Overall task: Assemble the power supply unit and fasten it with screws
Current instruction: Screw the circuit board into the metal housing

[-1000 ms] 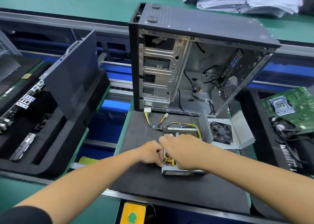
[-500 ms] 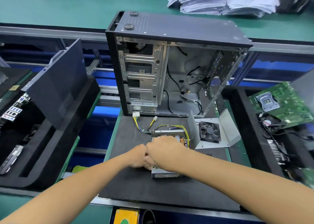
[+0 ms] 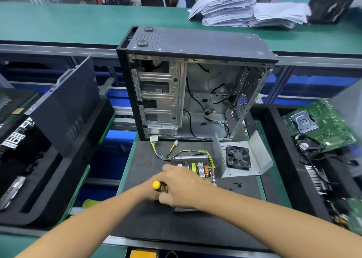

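Observation:
The open power supply unit [image 3: 196, 168] lies on the black mat [image 3: 148, 228], its circuit board and coils exposed. Its yellow and black cables [image 3: 156, 150] trail toward the case. The grey metal cover with the fan [image 3: 238, 158] stands apart to the right. My right hand [image 3: 182, 187] grips a screwdriver with a yellow cap [image 3: 156, 185] over the unit's near left corner. My left hand [image 3: 147, 192] sits right against it, its fingers hidden. Tiny black screws [image 3: 238, 184] lie on the mat at the right.
The open black computer case [image 3: 195, 42] stands upright behind the mat. A dark side panel [image 3: 64, 109] leans in a foam tray at the left. A green motherboard [image 3: 321, 124] lies at the right. Paper stacks [image 3: 225, 11] rest on the far green bench.
The view has tilted up and shifted. Both hands stay together over the unit's near left corner, and the screwdriver's yellow cap now shows between them.

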### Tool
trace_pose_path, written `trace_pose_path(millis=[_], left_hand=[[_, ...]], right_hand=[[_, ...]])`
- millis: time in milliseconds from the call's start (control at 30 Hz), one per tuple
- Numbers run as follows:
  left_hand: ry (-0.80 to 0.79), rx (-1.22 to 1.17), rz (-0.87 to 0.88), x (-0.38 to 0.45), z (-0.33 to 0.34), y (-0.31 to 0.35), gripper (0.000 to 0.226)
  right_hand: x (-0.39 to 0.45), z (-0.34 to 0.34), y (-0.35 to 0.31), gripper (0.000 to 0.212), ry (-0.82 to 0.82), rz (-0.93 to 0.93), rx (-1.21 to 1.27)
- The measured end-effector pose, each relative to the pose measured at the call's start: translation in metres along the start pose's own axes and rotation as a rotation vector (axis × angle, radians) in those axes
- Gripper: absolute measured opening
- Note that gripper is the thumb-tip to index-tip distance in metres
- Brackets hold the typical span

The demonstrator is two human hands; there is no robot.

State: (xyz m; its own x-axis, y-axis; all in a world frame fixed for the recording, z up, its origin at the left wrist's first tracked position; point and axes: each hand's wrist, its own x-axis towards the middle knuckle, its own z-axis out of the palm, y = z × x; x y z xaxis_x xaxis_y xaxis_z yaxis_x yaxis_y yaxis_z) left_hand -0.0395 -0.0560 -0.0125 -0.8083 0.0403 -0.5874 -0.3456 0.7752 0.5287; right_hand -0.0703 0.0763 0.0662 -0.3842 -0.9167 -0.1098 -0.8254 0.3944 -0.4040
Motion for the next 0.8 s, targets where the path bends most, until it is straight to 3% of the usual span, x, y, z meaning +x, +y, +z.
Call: trace_pose_path(millis=[200,333,433,633,800], left_hand=[[0.028,-0.154,-0.045,-0.011,0.0,0.002,0.045],[0.015,-0.146,0.001,-0.004,-0.001,-0.005,0.013],[0.087,-0.105,0.052,-0.001,-0.019,-0.001,0.011],[0.446,-0.244,0.116,-0.014,-0.074,0.034,0.019],[0.497,-0.135,0.221,-0.006,-0.082,0.092,0.019]], right_hand=[[0.001,-0.013,-0.005,0.03,0.188,-0.044,0.121],[0.001,-0.035,0.001,0.039,0.307,0.006,0.164],[-0.001,-0.052,0.011,0.039,0.311,0.014,0.139],[-0.015,-0.075,0.036,0.034,0.305,0.104,0.122],[-0.035,-0.086,0.074,0.027,0.218,0.262,0.168]])
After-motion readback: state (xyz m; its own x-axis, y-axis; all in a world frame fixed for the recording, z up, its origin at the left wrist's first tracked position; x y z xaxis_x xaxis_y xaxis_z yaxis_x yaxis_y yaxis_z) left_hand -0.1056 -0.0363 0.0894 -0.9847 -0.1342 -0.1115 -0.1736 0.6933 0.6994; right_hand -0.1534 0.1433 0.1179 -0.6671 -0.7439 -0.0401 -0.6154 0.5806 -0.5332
